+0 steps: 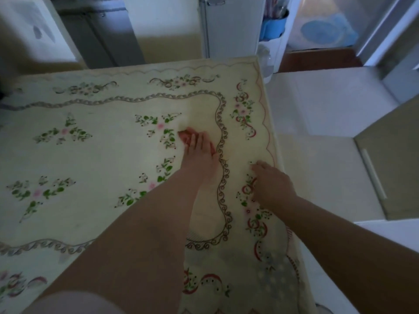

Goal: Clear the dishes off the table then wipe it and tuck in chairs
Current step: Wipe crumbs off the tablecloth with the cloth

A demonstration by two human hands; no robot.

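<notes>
Pale tiled floor (317,123) is spreading on the right | grey cabinet doors (102,35) are standing beside a white wall pillar (163,19) | brown threshold (317,58) is lying across a bright doorway (328,23) | room is sitting in dim light

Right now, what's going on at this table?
A person has both hands on a floral tablecloth. The left hand presses a red thing, probably a wiping cloth though it is blurred, flat against the cover. The right hand rests its fingers near the right edge.
</notes>
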